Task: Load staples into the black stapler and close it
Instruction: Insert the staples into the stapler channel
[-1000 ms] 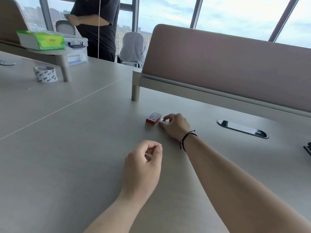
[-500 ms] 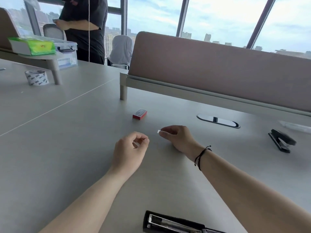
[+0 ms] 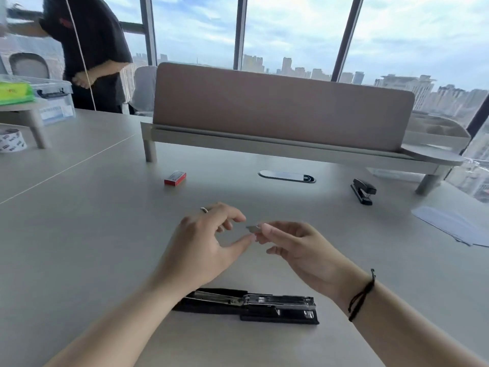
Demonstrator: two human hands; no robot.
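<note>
The black stapler (image 3: 254, 305) lies opened out flat on the grey table near me, its metal staple channel facing up. Above it, my right hand (image 3: 299, 250) pinches a small strip of staples (image 3: 253, 228) between thumb and fingertips. My left hand (image 3: 209, 242) hovers right beside it, fingers spread, its thumb tip touching or nearly touching the strip. A red staple box (image 3: 175, 178) sits farther back on the table. Both hands are clear of the stapler.
A second, closed black stapler (image 3: 362, 191) rests at the back right, with paper sheets (image 3: 452, 226) to its right. A pink desk divider (image 3: 277, 107) stands behind a cable port (image 3: 287, 176). A tape roll (image 3: 10, 140) and a standing person (image 3: 90, 49) are at far left.
My right hand left the red box carrying the staple strip and came toward me. My left hand opened and met it. The view tilted down, bringing the open stapler into sight.
</note>
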